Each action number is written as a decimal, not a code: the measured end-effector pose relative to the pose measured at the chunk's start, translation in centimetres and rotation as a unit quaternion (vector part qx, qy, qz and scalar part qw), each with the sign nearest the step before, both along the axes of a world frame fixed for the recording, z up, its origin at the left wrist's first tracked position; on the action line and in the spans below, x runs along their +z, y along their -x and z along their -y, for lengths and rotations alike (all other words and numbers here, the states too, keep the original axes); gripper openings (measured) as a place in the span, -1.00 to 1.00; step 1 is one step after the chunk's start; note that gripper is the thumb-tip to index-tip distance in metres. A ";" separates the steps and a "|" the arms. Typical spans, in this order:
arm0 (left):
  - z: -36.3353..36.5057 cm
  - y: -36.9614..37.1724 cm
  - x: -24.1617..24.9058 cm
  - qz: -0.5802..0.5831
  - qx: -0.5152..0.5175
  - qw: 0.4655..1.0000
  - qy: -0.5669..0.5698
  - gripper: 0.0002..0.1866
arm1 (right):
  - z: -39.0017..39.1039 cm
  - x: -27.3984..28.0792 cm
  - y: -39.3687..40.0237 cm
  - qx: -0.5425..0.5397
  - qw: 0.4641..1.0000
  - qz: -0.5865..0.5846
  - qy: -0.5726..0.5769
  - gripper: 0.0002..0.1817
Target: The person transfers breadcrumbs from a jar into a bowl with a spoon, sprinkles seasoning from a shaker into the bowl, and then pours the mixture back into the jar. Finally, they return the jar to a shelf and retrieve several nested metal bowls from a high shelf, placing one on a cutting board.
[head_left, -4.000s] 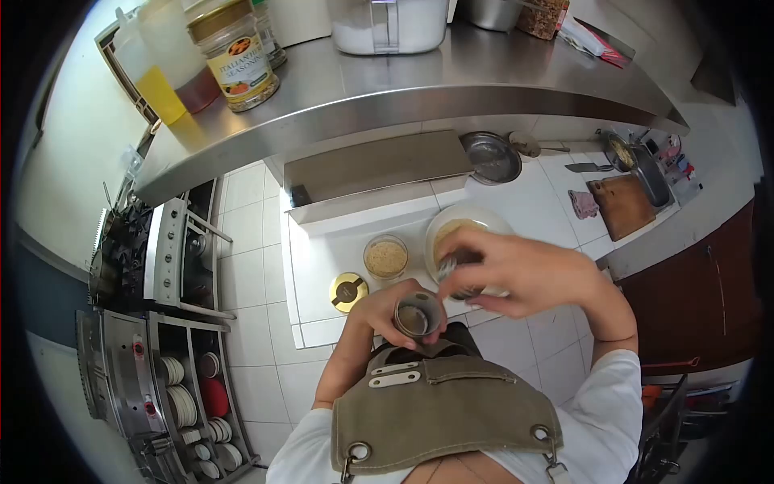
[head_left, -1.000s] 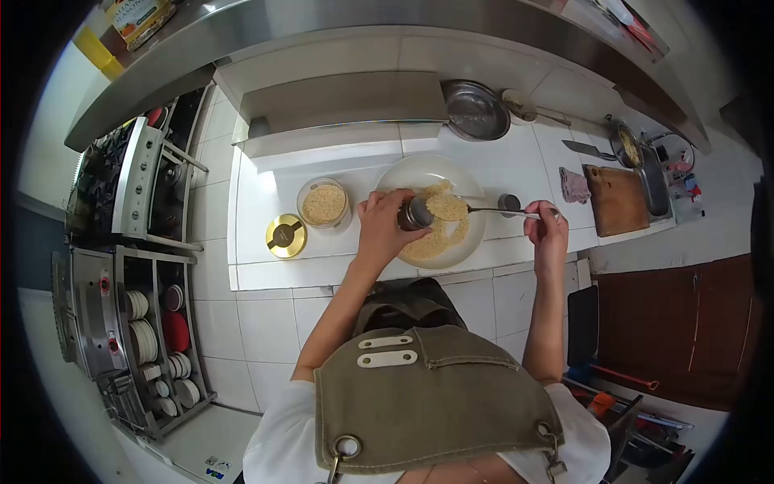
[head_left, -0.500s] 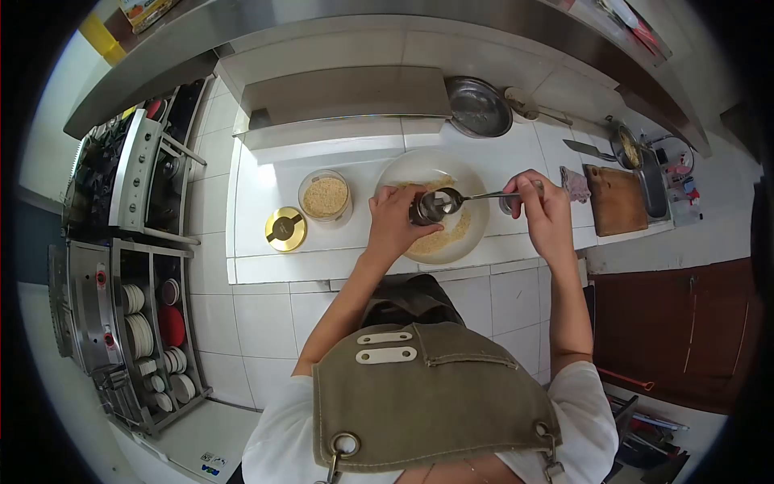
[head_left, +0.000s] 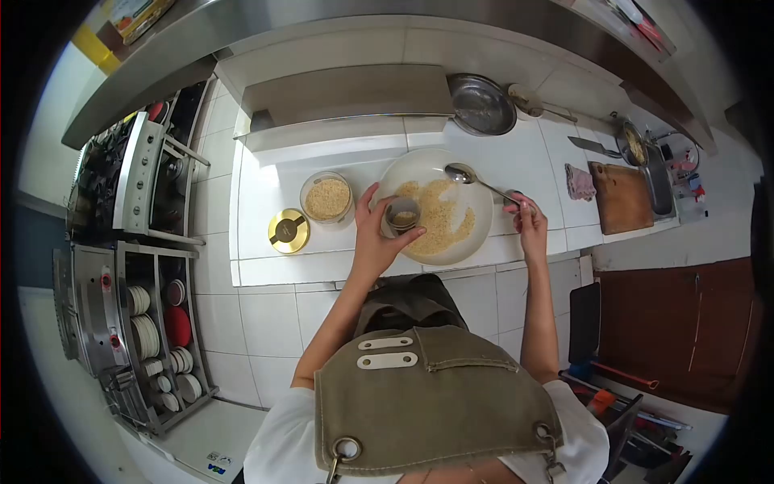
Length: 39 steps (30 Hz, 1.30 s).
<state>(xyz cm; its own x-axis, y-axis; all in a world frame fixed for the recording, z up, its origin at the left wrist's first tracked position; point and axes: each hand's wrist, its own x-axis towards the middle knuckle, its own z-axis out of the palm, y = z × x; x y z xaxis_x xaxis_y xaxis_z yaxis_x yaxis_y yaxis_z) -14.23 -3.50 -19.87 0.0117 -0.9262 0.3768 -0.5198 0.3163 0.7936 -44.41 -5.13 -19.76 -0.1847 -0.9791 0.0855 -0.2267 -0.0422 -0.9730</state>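
Observation:
My left hand [head_left: 377,242] is wrapped around a small round jar [head_left: 401,208] with some pale crumbs or powder inside, over the left side of a large white plate [head_left: 480,228]. In my right hand [head_left: 530,231] is the handle of a metal spoon [head_left: 489,187], whose bowl hangs over the plate's upper right. Light-brown crumbs [head_left: 438,218] lie spread across the plate. Left of it stands a clear tub [head_left: 326,198] filled with similar crumbs. Beside that tub rests a gold lid [head_left: 288,231] with a dark band.
A metal pan [head_left: 484,105] sits at the back of the white counter [head_left: 314,264]. On the right are a knife [head_left: 592,146], a cloth [head_left: 580,182] and a wooden cutting board [head_left: 619,196]. Overhead runs a metal shelf [head_left: 387,20]. A stove [head_left: 137,173] stands at left.
The spoon has moved out of the jar and over the plate's upper right. My left hand with the jar has shifted left. My right hand has lowered, and more crumbs are visible.

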 end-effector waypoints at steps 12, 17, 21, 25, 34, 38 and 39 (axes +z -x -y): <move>-1.8 0.5 -1.2 -0.462 -0.114 0.819 -0.321 -0.45 | -8.2 -1.6 -4.8 0.007 0.996 0.035 -0.078 -0.67; -1.7 0.7 0.1 -0.492 -0.103 0.799 -0.330 -0.52 | -11.8 -1.6 -8.2 -0.030 0.989 0.088 -0.114 -0.68; -1.8 0.7 0.2 -0.511 -0.116 0.785 -0.330 -0.47 | -12.0 -1.6 -9.3 -0.052 0.980 0.141 -0.128 -0.69; -1.6 0.4 -0.8 -0.314 -0.059 0.901 -0.293 -0.38 | -10.8 -1.3 -8.9 -0.057 0.964 0.205 -0.160 -0.66; -1.4 1.4 1.6 0.048 0.039 0.998 -0.003 -0.33 | -8.7 2.1 -5.3 -0.119 0.982 0.121 -0.084 -0.67; 0.3 1.1 1.2 -0.010 -0.059 0.998 0.007 -0.38 | -7.9 4.8 -4.4 -0.154 0.981 0.108 -0.054 -0.68; 0.7 1.1 1.1 0.037 -0.072 0.997 0.007 -0.40 | -7.7 5.4 -4.1 -0.160 0.980 0.110 -0.046 -0.69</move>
<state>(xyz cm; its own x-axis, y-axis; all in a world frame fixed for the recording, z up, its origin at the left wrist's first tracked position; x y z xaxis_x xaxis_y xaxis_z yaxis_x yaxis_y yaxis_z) -15.32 -4.17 -18.79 -0.1495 -0.9106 0.3853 -0.5249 0.4033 0.7495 -40.30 2.55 -14.36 -0.4874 -0.8698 -0.0770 0.0021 0.0870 -0.9962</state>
